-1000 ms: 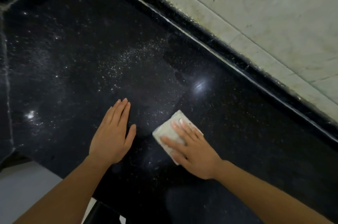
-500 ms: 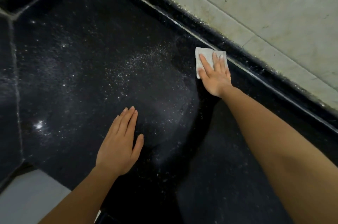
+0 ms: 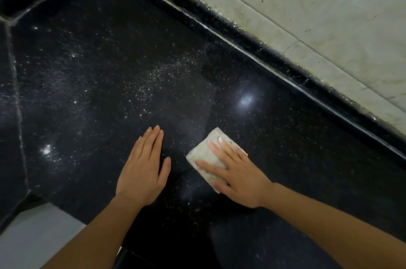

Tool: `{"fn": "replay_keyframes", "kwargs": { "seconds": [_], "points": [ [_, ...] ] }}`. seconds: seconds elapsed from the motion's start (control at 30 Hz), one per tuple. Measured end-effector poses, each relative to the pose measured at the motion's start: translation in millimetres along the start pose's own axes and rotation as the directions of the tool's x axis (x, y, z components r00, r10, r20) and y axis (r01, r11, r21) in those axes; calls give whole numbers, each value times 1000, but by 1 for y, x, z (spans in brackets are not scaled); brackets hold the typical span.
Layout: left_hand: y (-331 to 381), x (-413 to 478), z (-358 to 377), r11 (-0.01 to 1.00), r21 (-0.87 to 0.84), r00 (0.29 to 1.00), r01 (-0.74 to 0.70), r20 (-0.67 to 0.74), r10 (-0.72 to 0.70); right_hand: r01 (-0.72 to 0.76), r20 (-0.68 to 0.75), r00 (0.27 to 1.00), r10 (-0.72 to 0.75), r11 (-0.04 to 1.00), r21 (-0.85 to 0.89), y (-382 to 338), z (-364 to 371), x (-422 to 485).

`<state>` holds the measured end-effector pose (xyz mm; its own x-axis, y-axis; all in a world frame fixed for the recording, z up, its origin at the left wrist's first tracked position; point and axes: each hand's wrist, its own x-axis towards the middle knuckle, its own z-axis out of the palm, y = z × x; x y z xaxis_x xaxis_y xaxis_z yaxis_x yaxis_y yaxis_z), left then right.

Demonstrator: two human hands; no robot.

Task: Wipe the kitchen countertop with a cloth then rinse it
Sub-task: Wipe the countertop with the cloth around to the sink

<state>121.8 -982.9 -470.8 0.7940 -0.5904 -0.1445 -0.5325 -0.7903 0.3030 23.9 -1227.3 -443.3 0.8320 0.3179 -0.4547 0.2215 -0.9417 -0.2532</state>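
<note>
The countertop [image 3: 87, 71] filled most of the view. Both hands lay flat on it, near its front edge. The left hand [image 3: 142, 172] was on the left and the right hand [image 3: 239, 178] was on the right, close but not touching. The cloth [image 3: 203, 154] lay on the countertop under the right hand's fingers, and its far corner and left side stuck out past them. A patch of tiny specks [image 3: 158, 80] lay on the countertop behind the hands. A raised rim [image 3: 252, 42] ran along the back of the countertop, and the wall [image 3: 307, 16] stood just behind it. A join line [image 3: 16, 93] crossed the countertop far to the left. The floor [image 3: 28, 240] was below its front left corner.
</note>
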Motion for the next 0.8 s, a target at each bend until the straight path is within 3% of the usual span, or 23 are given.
{"fn": "replay_keyframes", "kwargs": {
  "seconds": [0.07,0.13,0.2,0.3,0.47,0.57,0.8],
  "points": [
    [0,-1,0,1000,2,1000,4,6,-4,136,27,991,-134,990,-48,16,-5,-2],
    [0,-1,0,1000,10,1000,6,8,-6,117,-10,993,-119,990,-83,43,-15,13],
    [-1,0,1,1000,19,1000,5,9,-5,-110,-110,988,109,994,-2,73,-31,37],
    [-1,0,1,1000,7,1000,7,9,-7,-391,-113,908,403,913,114,105,-64,80],
    [-2,-1,3,1000,-10,1000,-2,-7,2,-585,-94,774,626,764,273,108,-93,133],
    [-2,-1,3,1000,-15,1000,-2,-10,2,-589,-92,769,632,758,281,90,-85,129],
    [-3,-2,0,997,-72,1000,-28,-7,28,-502,-104,837,537,830,243,10,-42,84]
  ]
}}
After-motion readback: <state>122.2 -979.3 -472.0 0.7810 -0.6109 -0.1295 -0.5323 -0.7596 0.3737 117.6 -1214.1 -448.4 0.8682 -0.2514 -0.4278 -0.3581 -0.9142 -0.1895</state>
